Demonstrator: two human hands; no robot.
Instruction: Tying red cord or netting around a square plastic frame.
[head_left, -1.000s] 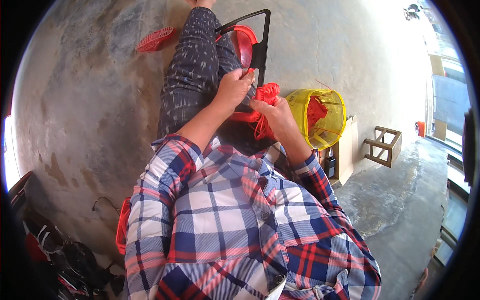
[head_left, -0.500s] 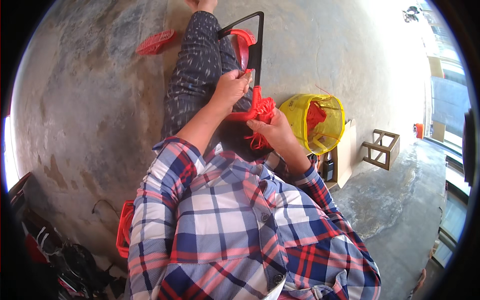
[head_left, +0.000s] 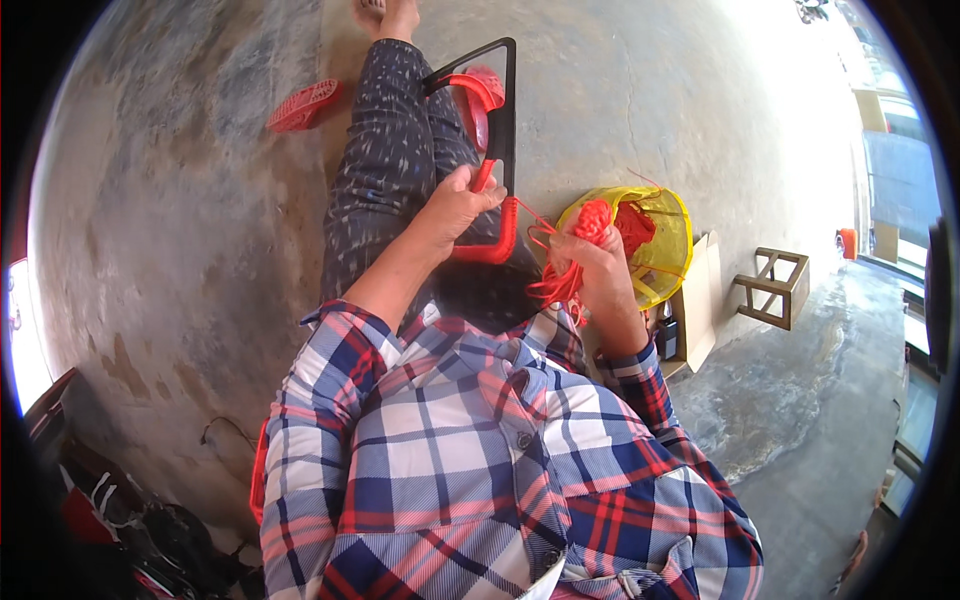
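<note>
A black rectangular frame point(head_left: 511, 110), partly wrapped in red cord, rests over my legs. My left hand point(head_left: 462, 208) is closed on its middle, where a red-wrapped piece sticks up by the thumb. Tight red wrapping point(head_left: 492, 250) covers the near corner of the frame. To the right, my right hand point(head_left: 600, 268) grips a bundle of red cord point(head_left: 570, 283), with loops hanging below the fingers. A strand runs taut between the bundle and the frame beside my left hand. My palm hides part of the bundle.
A yellow mesh basket point(head_left: 683, 250) with red material inside stands right of my right hand, beside a cardboard box point(head_left: 703, 300). Farther right is a small wooden stool point(head_left: 772, 290). A red slipper point(head_left: 303, 106) lies left of my legs.
My right hand has moved right and away from the frame, carrying the cord bundle and drawing out a strand. My left hand stays at the frame, which has shifted slightly nearer.
</note>
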